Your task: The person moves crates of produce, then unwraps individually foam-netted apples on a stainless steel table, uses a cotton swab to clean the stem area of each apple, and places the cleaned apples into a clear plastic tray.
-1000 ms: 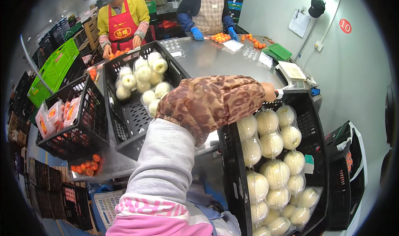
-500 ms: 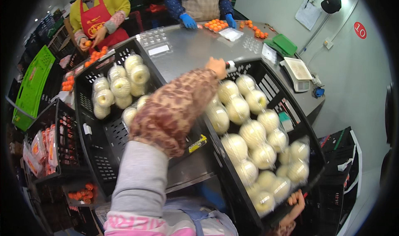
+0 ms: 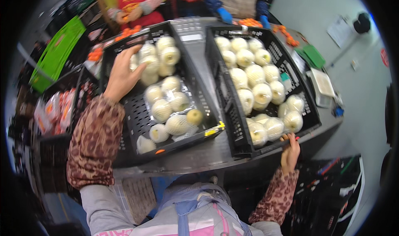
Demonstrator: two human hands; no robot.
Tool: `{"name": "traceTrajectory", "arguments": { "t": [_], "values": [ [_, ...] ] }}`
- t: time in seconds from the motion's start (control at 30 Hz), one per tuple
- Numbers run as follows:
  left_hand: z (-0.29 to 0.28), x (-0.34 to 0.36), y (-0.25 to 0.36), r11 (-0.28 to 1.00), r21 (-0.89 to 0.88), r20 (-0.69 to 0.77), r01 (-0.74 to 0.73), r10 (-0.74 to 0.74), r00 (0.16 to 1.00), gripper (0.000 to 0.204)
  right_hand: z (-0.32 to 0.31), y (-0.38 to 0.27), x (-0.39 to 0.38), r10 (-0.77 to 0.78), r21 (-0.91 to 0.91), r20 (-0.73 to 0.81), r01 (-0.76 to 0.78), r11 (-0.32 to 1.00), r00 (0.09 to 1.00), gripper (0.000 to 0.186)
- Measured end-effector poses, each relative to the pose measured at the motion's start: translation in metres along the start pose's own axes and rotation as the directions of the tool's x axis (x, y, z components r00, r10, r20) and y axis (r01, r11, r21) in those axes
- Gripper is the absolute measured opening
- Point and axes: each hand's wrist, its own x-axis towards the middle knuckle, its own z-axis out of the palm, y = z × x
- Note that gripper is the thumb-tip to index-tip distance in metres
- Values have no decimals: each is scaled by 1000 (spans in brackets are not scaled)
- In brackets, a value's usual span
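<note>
My left hand point(image 3: 126, 72), in a leopard-print sleeve, reaches over the left black crate point(image 3: 193, 128) with fingers apart, beside clear packs of pale round fruit point(image 3: 166, 57) in foam nets; whether it touches them I cannot tell. Lower in that crate are another pack point(image 3: 162, 109) and some netted fruit point(image 3: 178, 124), with one yellowish fruit point(image 3: 194, 116) showing bare. My right hand point(image 3: 290, 146) has its fingers curled on the near rim of the right black crate point(image 3: 316, 122), which holds packed pale fruit point(image 3: 255, 74) in several rows; a small red thing shows at its fingertips.
Two co-workers, in a red apron point(image 3: 137, 5) and blue gloves point(image 3: 224, 13), stand across the steel table point(image 3: 195, 155) by orange fruit point(image 3: 249, 22). A crate of bagged fruit point(image 3: 58, 111) and green crate point(image 3: 54, 49) are left; a scale point(image 3: 320, 86) is right.
The right crate has moved onto the table, beside the left one. My left hand has let go of its far rim and swung left over the left crate's packs.
</note>
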Motion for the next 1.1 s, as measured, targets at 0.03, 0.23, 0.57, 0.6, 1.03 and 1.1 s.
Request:
{"name": "traceTrajectory", "arguments": {
  "t": [0.03, 0.23, 0.57, 0.6, 1.03, 1.1],
  "values": [
    [-24, -34, -8, 987, 142, -58, 72, -65, 996, 49, -3, -8, -9, -53, -199, -93, 34, 979, 994, 23],
    [-59, -218, -26, 732, 204, -42, 651, -657, 752, 72, 79, -1, -115, -440, -450, 681, 808, 380, 586, 53],
    [-46, -243, -51, 617, -42, 57, 785, -783, 619, 42, 236, 60, -135, -125, -79, 989, 997, 12, 80, 40],
    [-51, -240, -53, 606, -3, 75, 796, -793, 604, 42, 237, 54, -136, -53, -71, 996, 997, -23, 70, 40],
    [-138, -382, 164, 370, -866, -352, 337, -929, 116, 21, 205, 26, -275, 195, 192, 955, 967, 169, -224, 31],
    [-88, -388, 216, -83, -867, 75, 492, -997, -35, 26, 200, 34, -278, 142, 150, 973, 969, 198, -180, 28]
  ]
}}
